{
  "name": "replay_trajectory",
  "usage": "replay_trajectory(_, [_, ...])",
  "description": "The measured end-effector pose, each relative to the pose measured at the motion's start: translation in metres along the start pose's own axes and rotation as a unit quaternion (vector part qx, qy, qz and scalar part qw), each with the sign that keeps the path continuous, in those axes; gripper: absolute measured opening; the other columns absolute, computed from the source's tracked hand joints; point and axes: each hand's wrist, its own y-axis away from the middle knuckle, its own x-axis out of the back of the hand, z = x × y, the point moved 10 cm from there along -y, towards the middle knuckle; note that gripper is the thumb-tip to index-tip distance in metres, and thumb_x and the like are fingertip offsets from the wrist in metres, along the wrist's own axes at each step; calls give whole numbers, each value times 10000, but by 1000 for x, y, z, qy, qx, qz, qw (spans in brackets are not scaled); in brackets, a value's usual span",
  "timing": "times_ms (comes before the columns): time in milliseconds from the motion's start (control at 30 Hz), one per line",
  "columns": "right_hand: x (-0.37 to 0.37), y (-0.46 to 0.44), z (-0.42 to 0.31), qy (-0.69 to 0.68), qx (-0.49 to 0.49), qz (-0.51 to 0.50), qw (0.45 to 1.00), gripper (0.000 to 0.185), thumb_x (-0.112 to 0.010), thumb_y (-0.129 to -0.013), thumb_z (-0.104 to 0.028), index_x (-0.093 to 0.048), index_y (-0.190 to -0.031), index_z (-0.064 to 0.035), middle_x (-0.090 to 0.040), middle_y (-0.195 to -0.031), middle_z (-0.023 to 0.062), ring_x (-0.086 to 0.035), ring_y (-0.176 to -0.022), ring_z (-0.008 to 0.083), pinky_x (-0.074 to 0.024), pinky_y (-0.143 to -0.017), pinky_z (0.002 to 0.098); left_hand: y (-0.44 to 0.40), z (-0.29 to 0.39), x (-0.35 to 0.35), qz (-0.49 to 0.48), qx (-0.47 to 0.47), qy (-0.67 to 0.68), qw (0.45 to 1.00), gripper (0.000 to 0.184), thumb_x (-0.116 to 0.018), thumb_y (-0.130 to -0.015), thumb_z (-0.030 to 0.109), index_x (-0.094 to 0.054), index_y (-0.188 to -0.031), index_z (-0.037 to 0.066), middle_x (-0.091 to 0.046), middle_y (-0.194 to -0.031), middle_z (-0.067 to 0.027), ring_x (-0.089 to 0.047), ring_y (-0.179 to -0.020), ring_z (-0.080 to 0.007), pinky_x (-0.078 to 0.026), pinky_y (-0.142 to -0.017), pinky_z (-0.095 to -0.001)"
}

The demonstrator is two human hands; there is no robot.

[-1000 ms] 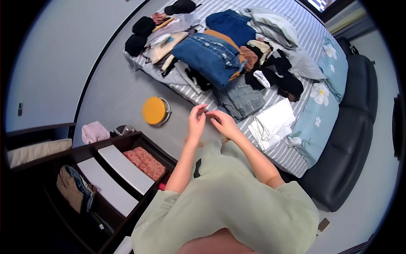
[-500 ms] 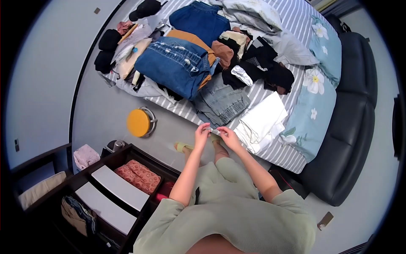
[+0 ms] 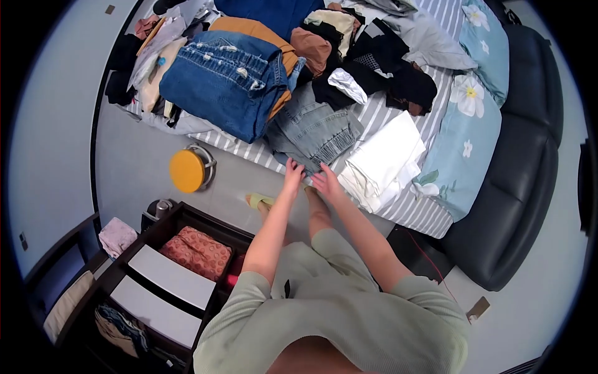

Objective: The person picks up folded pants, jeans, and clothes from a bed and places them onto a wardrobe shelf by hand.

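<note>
My left hand is at the lower edge of the folded grey denim garment, fingers apart and nothing seen in it. Beside it, my right hand reaches the same edge with its fingers spread. Whether the fingertips touch the cloth is hard to tell. To the right of the grey denim lies folded white cloth. A blue denim garment rests on brown cloth at the upper left. Black clothes are heaped behind, with a small white piece on them.
The striped bed carries blue flowered pillows beside a black headboard. A yellow stool stands on the floor. Open drawers at the lower left hold a red patterned item and clothes.
The view has shifted closer to the bed. Both hands have moved from in front of the bed's edge to the grey denim's lower edge, and their fingers have spread.
</note>
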Motion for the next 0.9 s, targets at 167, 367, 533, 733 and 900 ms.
replay_trajectory(167, [-17,-19,1,-94,-25,-32,995,541,-692,-729,-370,-452,-1147,-124,-538,-1062,93,-526,-981,192,-398,-885,330,-9,-5,-1,44,33,17,998,745,-568,-799,160,-107,-1384,128,-424,-1224,-86,-465,-1017,-183,-430,-775,-341])
replay_trajectory(367, [-18,-28,-22,-87,57,6,995,386,-699,-730,-289,-548,-1022,-86,-614,-925,24,-587,-820,155,-478,-743,291,-3,-3,9,54,53,43,996,396,-575,-801,183,-410,-1158,141,-506,-1037,-19,-476,-946,-162,-434,-743,-337])
replay_trajectory(533, [-40,-12,-30,-172,28,-46,984,384,-682,-738,-262,-537,-1053,-99,-602,-1001,19,-580,-892,182,-472,-783,319,6,13,-1,26,34,78,996,210,-595,-797,220,-507,-979,165,-525,-935,28,-465,-905,-104,-391,-749,-317])
replay_trajectory(733, [-56,3,-37,-191,10,-63,979,365,-636,-776,-268,-523,-1089,-118,-576,-1083,37,-552,-982,206,-460,-827,363,17,39,-18,-2,-5,38,999,93,-583,-808,238,-532,-861,180,-508,-839,48,-447,-850,-63,-335,-767,-277])
replay_trajectory(900, [-59,5,-43,-141,-2,-80,987,366,-628,-785,-287,-519,-1077,-95,-582,-1058,58,-591,-896,221,-504,-716,319,23,46,-16,19,-36,31,999,112,-583,-807,230,-523,-887,179,-504,-845,48,-449,-847,-66,-344,-758,-269])
